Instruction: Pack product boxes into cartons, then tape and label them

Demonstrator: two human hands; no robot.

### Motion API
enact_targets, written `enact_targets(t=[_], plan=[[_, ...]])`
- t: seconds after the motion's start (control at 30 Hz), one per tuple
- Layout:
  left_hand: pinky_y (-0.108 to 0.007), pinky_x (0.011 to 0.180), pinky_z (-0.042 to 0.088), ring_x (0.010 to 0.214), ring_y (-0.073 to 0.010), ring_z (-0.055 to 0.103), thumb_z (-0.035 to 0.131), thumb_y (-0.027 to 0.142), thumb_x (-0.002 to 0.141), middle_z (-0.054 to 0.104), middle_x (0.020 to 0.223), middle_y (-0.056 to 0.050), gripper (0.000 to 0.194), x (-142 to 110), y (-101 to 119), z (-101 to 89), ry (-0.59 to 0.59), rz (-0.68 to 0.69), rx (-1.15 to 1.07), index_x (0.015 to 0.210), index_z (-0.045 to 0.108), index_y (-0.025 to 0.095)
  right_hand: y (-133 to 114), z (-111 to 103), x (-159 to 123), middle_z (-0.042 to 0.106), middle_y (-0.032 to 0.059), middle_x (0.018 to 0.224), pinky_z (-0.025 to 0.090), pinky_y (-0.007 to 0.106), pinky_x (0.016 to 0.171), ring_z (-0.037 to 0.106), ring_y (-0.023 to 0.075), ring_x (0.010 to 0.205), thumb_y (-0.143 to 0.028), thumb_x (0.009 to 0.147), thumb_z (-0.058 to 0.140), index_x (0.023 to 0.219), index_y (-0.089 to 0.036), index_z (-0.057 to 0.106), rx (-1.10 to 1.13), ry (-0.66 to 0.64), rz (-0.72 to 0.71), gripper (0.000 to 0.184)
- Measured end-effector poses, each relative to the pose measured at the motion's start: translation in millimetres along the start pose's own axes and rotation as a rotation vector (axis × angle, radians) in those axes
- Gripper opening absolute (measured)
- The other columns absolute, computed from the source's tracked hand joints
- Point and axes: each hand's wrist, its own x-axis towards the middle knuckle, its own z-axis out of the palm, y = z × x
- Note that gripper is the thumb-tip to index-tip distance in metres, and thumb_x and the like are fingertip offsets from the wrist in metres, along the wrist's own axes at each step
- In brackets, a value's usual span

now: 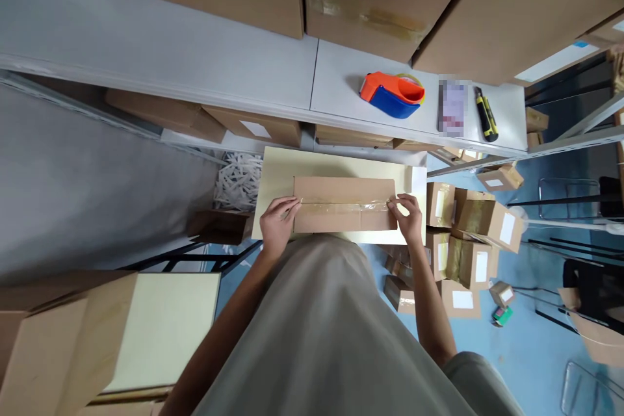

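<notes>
A long, flat cardboard box (341, 188) lies on a pale yellow board in front of my body. A strip of clear packing tape (336, 208) runs along its middle seam, a little wrinkled toward the right. My left hand (279, 222) is at the box's left end, thumb and forefinger pinched together on the tape's end. At the opposite end, my right hand (408, 213) pinches the tape's other end, its thumb and forefinger making a loop. The box's underside is hidden.
On the grey shelf (219, 58) beyond are an orange and blue tape dispenser (394, 94), a blurred pale item (453, 107) and a yellow-black utility knife (486, 116). Large cartons (370, 6) stand behind them. Shredded paper (238, 182) is at left; stacked parcels (470, 227) at right.
</notes>
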Motion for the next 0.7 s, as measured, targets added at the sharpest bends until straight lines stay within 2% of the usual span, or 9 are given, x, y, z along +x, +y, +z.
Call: enact_targets(t=[0.1,0.13,0.2,0.27,0.33,0.43,0.63,0.7], plan=[[-0.039,0.102,0.07,0.115,-0.0249,0.083,0.075,0.047,0.103,0.084,0.127,-0.014,0.037,3,-2,15.1,0.073,-0.197,-0.158,0.124,0.083,0.018,5,-2,11,0.073,0.0214,0.151,0.065,0.051,0.108,0.075,0.0332,0.132,-0.083,0.081,0.084,0.139,-0.021,0.074,0.266,-0.123,0.271,0.086],[-0.039,0.102,0.07,0.116,-0.0254,0.083,0.077,0.047,0.102,0.084,0.129,-0.016,0.044,5,-4,18.8,0.067,-0.259,-0.21,0.132,0.081,0.016,5,-3,14,0.074,0.0206,0.151,0.066,0.05,0.105,0.076,0.0325,0.129,-0.083,0.079,0.085,0.149,-0.022,0.07,0.326,-0.192,0.35,0.094],[-0.041,0.107,0.068,0.122,-0.028,0.082,0.077,0.046,0.1,0.084,0.133,-0.017,0.053,9,-7,23.1,0.018,-0.336,-0.294,0.142,0.077,0.014,0,-7,17,0.08,0.0174,0.143,0.068,0.048,0.1,0.079,0.0313,0.122,-0.081,0.08,0.086,0.156,-0.024,0.067,0.396,-0.322,0.443,0.097],[-0.043,0.114,0.066,0.129,-0.031,0.081,0.076,0.042,0.097,0.085,0.135,-0.015,0.053,15,-10,22.8,-0.034,-0.346,-0.317,0.141,0.079,0.013,-7,-10,19,0.085,0.014,0.128,0.069,0.047,0.097,0.08,0.0313,0.117,-0.08,0.083,0.085,0.15,-0.022,0.072,0.416,-0.394,0.441,0.09],[-0.043,0.116,0.064,0.13,-0.0322,0.081,0.074,0.04,0.094,0.086,0.134,-0.011,0.05,22,-13,19.0,-0.059,-0.327,-0.281,0.136,0.081,0.014,-13,-11,19,0.087,0.0121,0.118,0.069,0.046,0.098,0.08,0.0317,0.114,-0.081,0.085,0.083,0.137,-0.019,0.079,0.391,-0.41,0.382,0.081],[-0.045,0.118,0.062,0.128,-0.0323,0.082,0.074,0.04,0.089,0.087,0.132,-0.01,0.052,33,-17,11.5,-0.105,-0.296,-0.228,0.134,0.082,0.016,-18,-8,17,0.088,0.0115,0.115,0.068,0.044,0.097,0.082,0.0319,0.11,-0.082,0.087,0.08,0.127,-0.019,0.082,0.305,-0.405,0.303,0.075],[-0.047,0.118,0.062,0.13,-0.0347,0.081,0.077,0.054,0.084,0.088,0.132,-0.011,0.055,41,-26,1.6,-0.176,-0.279,-0.257,0.125,0.083,0.018,-12,-5,10,0.089,0.0131,0.116,0.069,0.045,0.094,0.084,0.0339,0.11,-0.08,0.094,0.071,0.135,-0.019,0.079,0.257,-0.427,0.235,0.074],[-0.049,0.113,0.065,0.129,-0.0366,0.081,0.081,0.059,0.083,0.088,0.13,-0.013,0.059,44,-26,-3.1,-0.209,-0.269,-0.258,0.126,0.082,0.018,-14,-10,13,0.088,0.0148,0.115,0.069,0.048,0.094,0.084,0.0364,0.112,-0.076,0.097,0.069,0.137,-0.018,0.079,0.151,-0.444,0.238,0.071]])
